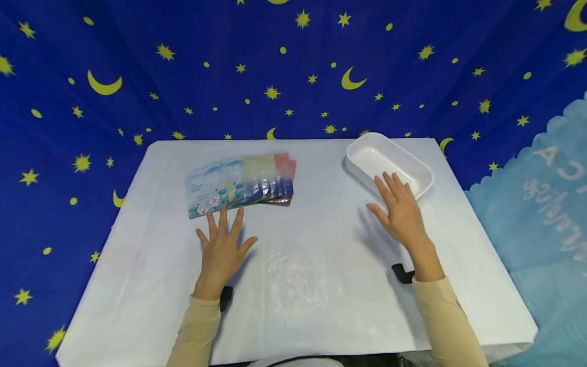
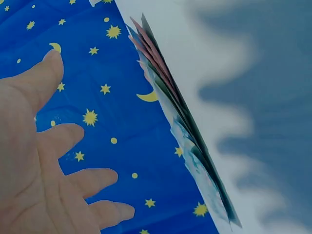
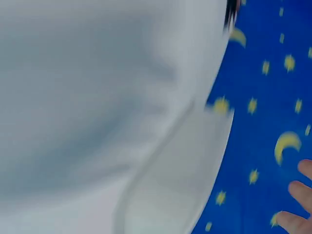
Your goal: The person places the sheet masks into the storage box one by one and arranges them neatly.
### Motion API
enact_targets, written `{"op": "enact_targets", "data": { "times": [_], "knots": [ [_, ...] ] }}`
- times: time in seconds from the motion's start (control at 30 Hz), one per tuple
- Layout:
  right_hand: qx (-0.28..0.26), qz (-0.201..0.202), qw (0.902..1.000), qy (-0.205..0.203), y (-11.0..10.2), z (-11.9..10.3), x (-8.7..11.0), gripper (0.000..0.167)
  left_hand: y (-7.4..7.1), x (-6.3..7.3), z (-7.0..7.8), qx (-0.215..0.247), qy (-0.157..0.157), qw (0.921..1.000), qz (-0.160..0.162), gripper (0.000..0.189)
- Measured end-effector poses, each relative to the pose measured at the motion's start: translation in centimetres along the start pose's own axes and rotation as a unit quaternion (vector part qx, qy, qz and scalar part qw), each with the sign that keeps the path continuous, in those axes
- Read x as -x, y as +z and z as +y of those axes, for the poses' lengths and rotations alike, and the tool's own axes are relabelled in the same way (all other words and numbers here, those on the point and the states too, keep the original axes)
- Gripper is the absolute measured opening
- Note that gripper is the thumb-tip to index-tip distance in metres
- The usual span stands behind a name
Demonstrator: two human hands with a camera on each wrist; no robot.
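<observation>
A row of flat, glossy packets (image 1: pixel 238 183) lies overlapped like a fan on the table's left half, running from pale blue with flowers through beige to pink. Just in front of its near edge, my left hand (image 1: pixel 220 260) has its fingers spread and holds nothing. In the left wrist view, the packets (image 2: pixel 168 87) appear edge-on beyond that hand (image 2: pixel 34 161). A white rectangular dish (image 1: pixel 359 171) stands at the back right, set at an angle. My right hand (image 1: pixel 401 216), fingers extended, overlaps the dish's near rim in the head view. The right wrist view shows the dish's wall (image 3: pixel 170 180) and a few fingertips (image 3: pixel 300 195).
A white sheet covers the table (image 1: pixel 298 306). Behind it and along the left hangs a dark blue cloth (image 1: pixel 257 41) with yellow stars and moons. Light blue fabric (image 1: pixel 541 229) with lettering hangs at the right. Small black wrist pieces (image 1: pixel 403 273) show beside both wrists.
</observation>
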State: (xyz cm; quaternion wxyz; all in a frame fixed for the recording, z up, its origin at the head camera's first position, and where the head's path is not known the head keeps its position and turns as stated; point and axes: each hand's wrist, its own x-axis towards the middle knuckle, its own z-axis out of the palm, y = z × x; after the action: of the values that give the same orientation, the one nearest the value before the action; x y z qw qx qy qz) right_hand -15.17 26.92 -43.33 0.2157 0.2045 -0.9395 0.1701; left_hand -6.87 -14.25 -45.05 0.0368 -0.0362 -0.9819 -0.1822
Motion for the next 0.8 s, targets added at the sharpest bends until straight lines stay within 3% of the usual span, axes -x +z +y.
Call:
{"op": "enact_targets", "data": {
  "times": [0.1, 0.17, 0.37, 0.5, 0.67, 0.8],
  "knots": [
    [0.010, 0.013, 0.9988, 0.046, -1.4, 4.2, -2.5, 0.067, -0.1, 0.1, -0.3, -0.002, -0.001, 1.0000, 0.007, 0.077],
    [0.015, -0.005, 0.9954, 0.095, -2.1, 7.0, -4.0, 0.062, -0.1, 0.2, -0.4, 0.000, 0.001, 0.9999, 0.012, 0.076],
    [-0.010, -0.104, 0.9651, 0.240, -2.1, 13.4, -6.5, 0.064, -0.3, 0.8, -0.6, -0.001, 0.004, 0.9996, 0.029, 0.074],
    [-0.058, -0.151, 0.9427, 0.292, -1.0, 15.8, -6.7, 0.061, -0.3, 1.2, -1.1, 0.004, 0.006, 0.9992, 0.040, 0.073],
    [-0.114, -0.204, 0.9047, 0.356, -0.4, 17.1, -6.3, 0.061, -0.3, 1.5, -1.6, 0.015, 0.005, 0.9989, 0.045, 0.070],
    [-0.147, -0.200, 0.8947, 0.371, -0.1, 17.3, -6.3, 0.059, -0.6, 1.5, -2.4, 0.013, -0.005, 0.9985, 0.054, 0.069]
  ]
}}
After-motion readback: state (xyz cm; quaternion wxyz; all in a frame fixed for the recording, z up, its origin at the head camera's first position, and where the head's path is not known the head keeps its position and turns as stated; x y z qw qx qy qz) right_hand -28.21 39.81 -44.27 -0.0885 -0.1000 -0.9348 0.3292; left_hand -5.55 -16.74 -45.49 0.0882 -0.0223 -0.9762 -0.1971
